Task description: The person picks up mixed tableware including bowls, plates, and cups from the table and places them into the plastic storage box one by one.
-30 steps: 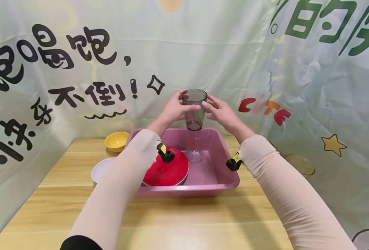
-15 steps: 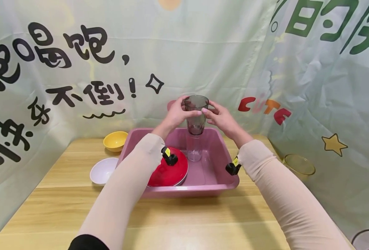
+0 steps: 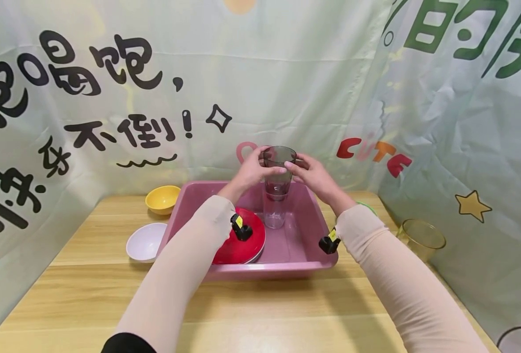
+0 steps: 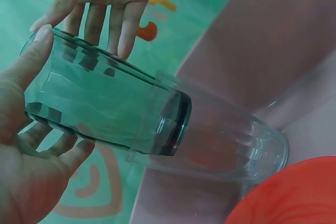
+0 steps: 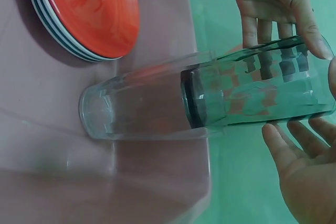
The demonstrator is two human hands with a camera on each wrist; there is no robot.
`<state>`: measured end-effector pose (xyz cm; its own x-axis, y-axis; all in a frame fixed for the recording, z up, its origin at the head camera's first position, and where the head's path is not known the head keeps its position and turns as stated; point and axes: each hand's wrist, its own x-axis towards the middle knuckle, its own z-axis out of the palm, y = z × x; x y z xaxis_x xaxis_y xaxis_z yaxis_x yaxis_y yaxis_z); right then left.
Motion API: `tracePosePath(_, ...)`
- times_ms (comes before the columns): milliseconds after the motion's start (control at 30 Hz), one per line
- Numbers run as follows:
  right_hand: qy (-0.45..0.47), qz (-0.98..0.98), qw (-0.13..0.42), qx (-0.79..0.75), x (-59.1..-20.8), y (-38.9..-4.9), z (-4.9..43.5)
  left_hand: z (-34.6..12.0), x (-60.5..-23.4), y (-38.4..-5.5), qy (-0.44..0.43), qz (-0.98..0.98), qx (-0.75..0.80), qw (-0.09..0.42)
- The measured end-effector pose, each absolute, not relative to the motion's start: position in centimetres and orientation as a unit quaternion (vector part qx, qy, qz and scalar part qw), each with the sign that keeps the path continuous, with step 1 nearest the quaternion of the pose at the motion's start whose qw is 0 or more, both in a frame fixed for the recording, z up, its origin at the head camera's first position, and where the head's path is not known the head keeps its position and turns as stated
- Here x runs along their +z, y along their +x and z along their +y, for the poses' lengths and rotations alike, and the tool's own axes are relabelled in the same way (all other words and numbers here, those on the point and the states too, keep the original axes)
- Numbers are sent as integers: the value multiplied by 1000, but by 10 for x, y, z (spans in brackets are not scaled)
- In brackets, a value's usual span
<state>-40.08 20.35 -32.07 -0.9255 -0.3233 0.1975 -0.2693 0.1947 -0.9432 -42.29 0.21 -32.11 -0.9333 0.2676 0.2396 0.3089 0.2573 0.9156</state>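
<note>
A smoky grey drinking glass (image 3: 279, 171) is upright between my two hands, its base inside the mouth of a clear drinking glass (image 3: 274, 218). My left hand (image 3: 252, 172) holds it from the left, thumb near the rim and fingers along the side. From the right, my right hand (image 3: 317, 179) holds the same glass, its thumb tip close to the left one. The clear glass stands in a pink basin (image 3: 300, 266), beside a stack of plates topped by a red plate (image 3: 248, 249). In the left wrist view, the grey glass's dark base (image 4: 178, 124) shows through the clear wall.
Left of the basin sit a yellow bowl (image 3: 163, 200) and a white bowl (image 3: 144, 243) on the wooden table (image 3: 260, 318). An amber glass (image 3: 423, 236) stands at the right, near the fabric wall. A green rim (image 3: 367, 208) shows behind the right sleeve.
Both hands have moved down with the grey glass, and its base has entered the clear glass's mouth. The clear glass, basin and plates have kept their places.
</note>
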Motion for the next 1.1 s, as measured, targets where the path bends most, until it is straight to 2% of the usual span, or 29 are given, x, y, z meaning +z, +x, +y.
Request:
tracePosePath(333,-185,782,39,-594,-333,-401,208,3,-336,-423,-192,-804,-562,20)
tracePosePath(667,-172,791,52,-585,-338,-400,208,4,-344,-422,-165,-819,-549,2)
tracePosePath(1100,-178,816,35,-548,-353,-406,209,2,-359,-423,-185,-822,-538,0)
